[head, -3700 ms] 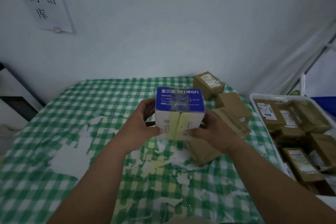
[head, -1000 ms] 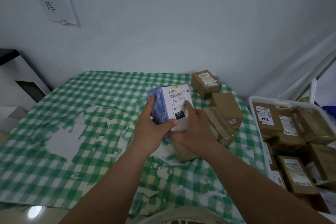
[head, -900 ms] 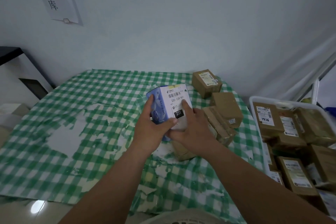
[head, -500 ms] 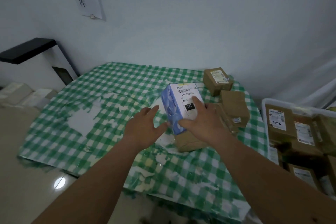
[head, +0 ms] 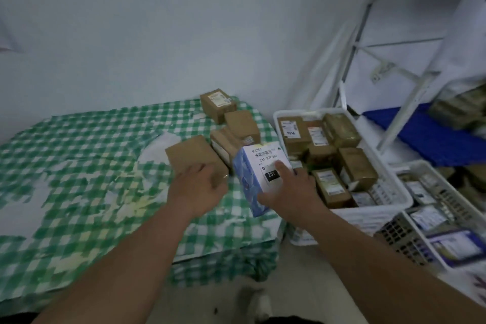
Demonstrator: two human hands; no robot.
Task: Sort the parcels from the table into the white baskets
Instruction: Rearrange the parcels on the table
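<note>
A plain pale wall (head: 157,21) rose at twelve o'clock. A white metal rack frame (head: 352,42) leaned at two o'clock above a blue shelf panel (head: 434,139). Pale glossy floor (head: 302,284) lay at six o'clock, dimly lit.

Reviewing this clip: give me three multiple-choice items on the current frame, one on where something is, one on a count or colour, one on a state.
1. Where is the blue-and-white box?
A. Inside the nearest white basket
B. In the air between the table and that basket
C. Flat on the table

2. How many brown parcels lie on the table?
A. Four
B. One
C. Nine

3. What is the left hand doing?
A. Gripping the box
B. Holding nothing, over a flat brown parcel
C. Pressing the basket rim

Answers:
1 B: the right hand has it in its grip beside the table's edge.
2 A: four cardboard parcels sit at the table's far right.
3 B: the left hand's fingers are clear of the box.
</note>
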